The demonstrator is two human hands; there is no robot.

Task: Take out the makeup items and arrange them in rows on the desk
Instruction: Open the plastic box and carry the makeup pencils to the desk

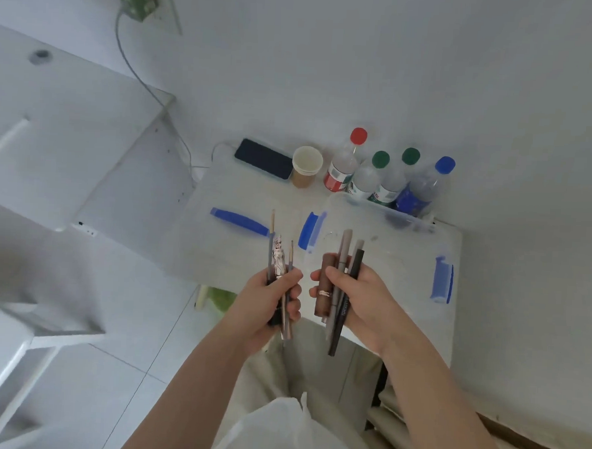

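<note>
Brown and grey sticks fill both fists: the left hand [277, 299] has its fingers curled tight round a thin bundle of brushes and pencils [280, 268], and the right hand [349, 292] clamps a thicker clutch of liner pens [341, 288], one stubby brown tube among them. Both bundles hang upright in the air above the near edge of the desk [454, 253], so nothing is laid in rows yet. To do this step well, I judge it best to lower one bundle flat onto bare desk first, freeing that hand to pick single sticks from the other fist and set them parallel, tips level. Beyond the hands lie the clear lid [219, 227] and the open clear box [384, 215]; keep rows clear of both. Farther back stand a phone [263, 159], a paper cup [306, 166] and four bottles [386, 179] against the wall.
</note>
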